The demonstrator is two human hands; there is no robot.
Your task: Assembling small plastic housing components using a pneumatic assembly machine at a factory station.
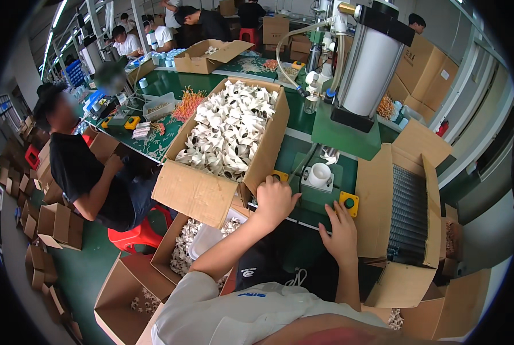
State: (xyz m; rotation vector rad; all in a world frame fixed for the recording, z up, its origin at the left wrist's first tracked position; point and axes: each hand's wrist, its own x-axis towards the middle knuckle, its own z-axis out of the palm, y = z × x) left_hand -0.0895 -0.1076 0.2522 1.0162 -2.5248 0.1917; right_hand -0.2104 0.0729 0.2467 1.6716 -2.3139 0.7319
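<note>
Where boxes crowd, green workbench (294,115).

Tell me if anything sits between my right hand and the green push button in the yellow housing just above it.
Nothing visible does. The right hand lies flat on the green machine base, fingertips just below the green push button in its yellow housing, with only bare base between. The left hand is off to the side at the other yellow button.

L hand (275,201) hides yellow button box (279,175); fingers' grip unclear.

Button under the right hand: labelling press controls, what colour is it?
Green button in a yellow housing; head view.
</note>
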